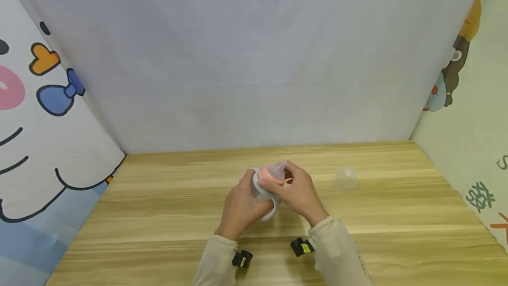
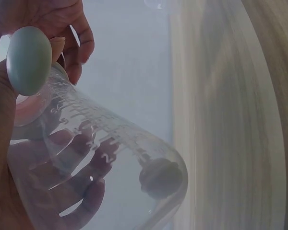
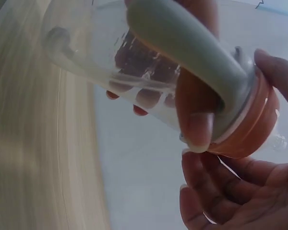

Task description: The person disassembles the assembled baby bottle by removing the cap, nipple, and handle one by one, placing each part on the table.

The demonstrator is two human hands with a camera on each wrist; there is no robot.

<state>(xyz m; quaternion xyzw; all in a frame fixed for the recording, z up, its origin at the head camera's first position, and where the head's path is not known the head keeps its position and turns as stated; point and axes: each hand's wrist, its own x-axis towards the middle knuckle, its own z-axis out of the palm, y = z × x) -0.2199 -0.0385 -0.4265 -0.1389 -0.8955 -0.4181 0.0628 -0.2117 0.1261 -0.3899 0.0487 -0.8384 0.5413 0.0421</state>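
Observation:
A clear baby bottle (image 2: 134,139) with printed measuring marks is held tilted above the table. My left hand (image 1: 239,206) grips its body, with several fingers visible through the clear wall in the left wrist view. A pale grey-green handle (image 3: 192,50) curves out beside the neck, and my left thumb passes through it. On the neck sits a pink collar (image 3: 252,127) with a clear teat. My right hand (image 1: 299,193) pinches this collar between thumb and fingers. Inside the bottle, a grey weighted straw end (image 2: 161,178) rests near the base.
A clear dome cap (image 1: 345,179) lies on the wood-grain table (image 1: 178,215), to the right of my hands. A pale cloth wall (image 1: 254,78) rises behind the table, with printed cartoon sheets at both sides. Black wrist cameras (image 1: 242,259) show near both sleeves.

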